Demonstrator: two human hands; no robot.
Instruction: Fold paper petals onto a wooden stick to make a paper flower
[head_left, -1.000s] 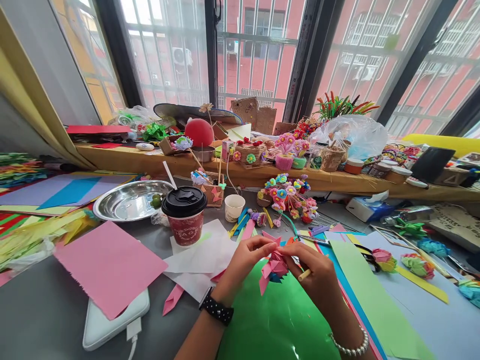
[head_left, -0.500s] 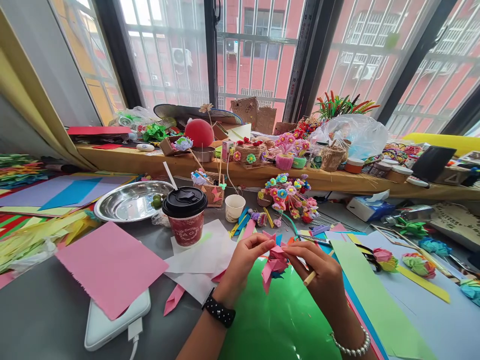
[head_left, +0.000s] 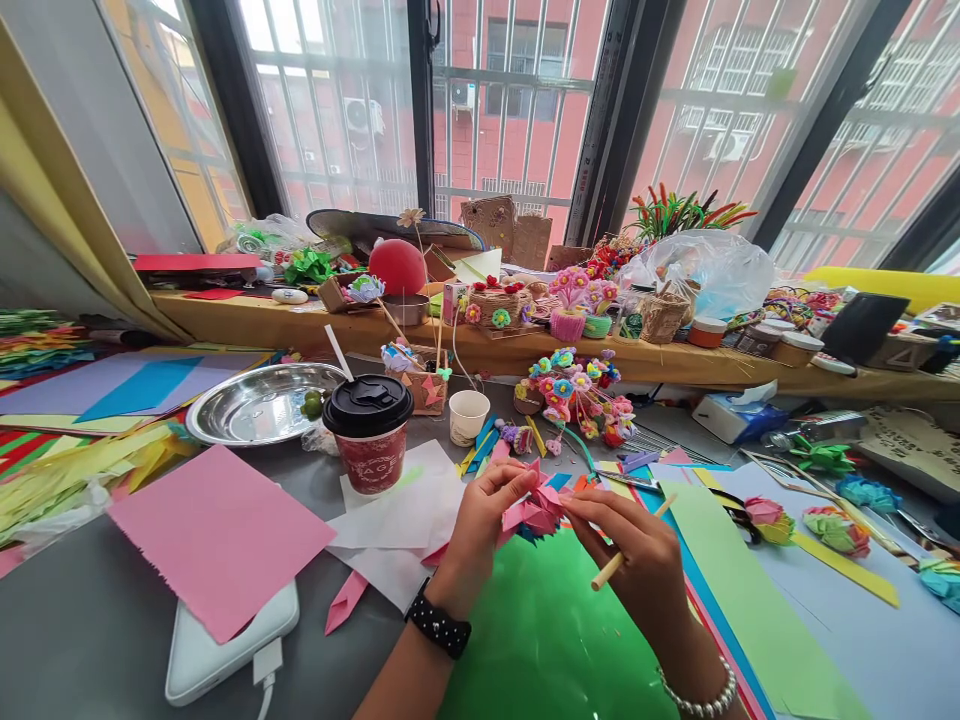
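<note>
Between my hands, above a shiny green mat [head_left: 547,640], is a folded pink paper flower [head_left: 538,512] with blue points beneath it. My left hand [head_left: 491,515] pinches its left side between thumb and fingers. On the other side, my right hand [head_left: 630,545] has its fingertips closed on a pink petal's edge. A thin wooden stick [head_left: 609,570] is also tucked through the right hand's fingers, slanting up to the right. A single folded pink paper piece [head_left: 346,602] lies left of my left wrist, by white sheets [head_left: 397,520].
A lidded cup with a straw [head_left: 367,430] stands left of my hands, near a metal plate [head_left: 225,405]. Pink paper [head_left: 225,540] covers part of a white power bank [head_left: 225,640]. Coloured sheets [head_left: 757,600] and paper flowers [head_left: 836,530] lie right. Crafts crowd the sill [head_left: 315,325].
The paper flower has turned and shifted slightly left, its long pink petal now pointing sideways instead of down. The stick in my right hand has swung a little left at its lower end.
</note>
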